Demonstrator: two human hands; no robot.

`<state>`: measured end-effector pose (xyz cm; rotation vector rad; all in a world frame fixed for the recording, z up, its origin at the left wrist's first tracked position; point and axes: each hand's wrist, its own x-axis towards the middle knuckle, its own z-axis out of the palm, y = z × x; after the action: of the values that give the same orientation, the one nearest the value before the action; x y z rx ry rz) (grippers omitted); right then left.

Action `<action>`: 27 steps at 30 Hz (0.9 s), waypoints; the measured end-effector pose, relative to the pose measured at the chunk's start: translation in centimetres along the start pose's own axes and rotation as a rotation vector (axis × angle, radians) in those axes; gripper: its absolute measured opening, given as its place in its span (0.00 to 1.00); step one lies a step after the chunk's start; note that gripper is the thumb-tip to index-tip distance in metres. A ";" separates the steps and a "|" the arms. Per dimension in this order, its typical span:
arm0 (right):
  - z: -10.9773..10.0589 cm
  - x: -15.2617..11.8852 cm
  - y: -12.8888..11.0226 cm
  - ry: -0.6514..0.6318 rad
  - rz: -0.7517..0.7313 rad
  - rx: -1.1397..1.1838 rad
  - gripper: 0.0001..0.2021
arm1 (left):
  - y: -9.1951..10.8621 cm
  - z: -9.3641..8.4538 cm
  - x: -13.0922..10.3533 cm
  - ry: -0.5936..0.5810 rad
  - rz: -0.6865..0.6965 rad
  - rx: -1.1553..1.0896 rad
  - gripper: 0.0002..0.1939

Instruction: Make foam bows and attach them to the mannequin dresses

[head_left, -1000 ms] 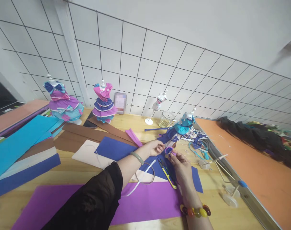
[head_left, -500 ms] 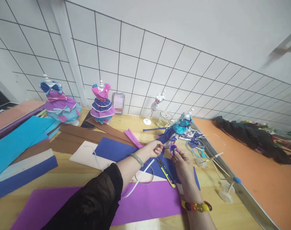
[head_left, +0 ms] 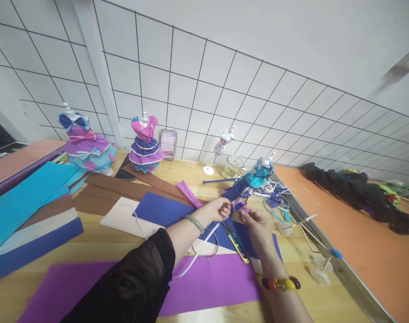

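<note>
Pleated fan (head_left: 239,206) pinched in right hand's (head_left: 252,220) grip, left hand (head_left: 221,208) beside it, fingers curled, hold unclear

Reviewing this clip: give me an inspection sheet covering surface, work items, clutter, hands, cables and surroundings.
Surface: wooden table, largely covered by coloured sheets.
Work items: pleated purple-and-blue piece, in hand; turquoise-and-blue dressed form just beyond; yellow-handled snips lying between the forearms.
Clutter: tangled scraps right of that form; loose white strip.
Hands: right hand pinches the pleated piece; left hand beside it, fingers curled, any grip unclear.
Cables: nothing seen.
Surroundings: grid-lined white wall behind; orange surface at right.
</note>
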<state>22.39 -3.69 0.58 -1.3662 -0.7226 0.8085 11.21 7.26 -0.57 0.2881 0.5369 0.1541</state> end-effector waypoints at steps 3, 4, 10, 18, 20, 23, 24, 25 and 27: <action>0.4 0.4 -0.1 -0.028 -0.019 -0.049 0.17 | 0.0 0.0 -0.1 -0.004 -0.004 0.007 0.09; 0.5 0.5 -0.1 -0.032 -0.028 -0.065 0.17 | 0.1 0.0 -0.1 -0.005 -0.006 0.010 0.09; 0.8 1.1 0.8 0.012 -0.054 -0.083 0.18 | 0.1 0.0 -0.3 -0.014 0.002 0.016 0.10; 0.6 1.6 0.8 0.031 -0.106 -0.118 0.16 | 0.1 0.0 -0.3 -0.025 0.006 0.004 0.09; 0.6 1.6 0.8 0.028 -0.111 -0.121 0.16 | 0.1 0.0 -0.2 -0.019 0.011 -0.003 0.10; 0.7 1.6 0.8 0.022 -0.114 -0.122 0.16 | 0.1 0.1 -0.2 -0.008 0.021 -0.011 0.09; 0.8 1.5 0.9 0.019 -0.114 -0.121 0.16 | 0.0 0.1 -0.2 -0.005 0.025 -0.012 0.09; 0.8 1.6 0.9 0.015 -0.111 -0.120 0.17 | 0.0 0.1 -0.2 -0.002 0.028 -0.014 0.08; 0.8 1.6 1.0 0.011 -0.103 -0.120 0.17 | -0.1 0.2 -0.2 0.004 0.029 -0.015 0.08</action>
<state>22.54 -1.86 -0.36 -1.4279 -0.8372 0.6851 11.15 7.13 -0.36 0.2807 0.5358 0.1864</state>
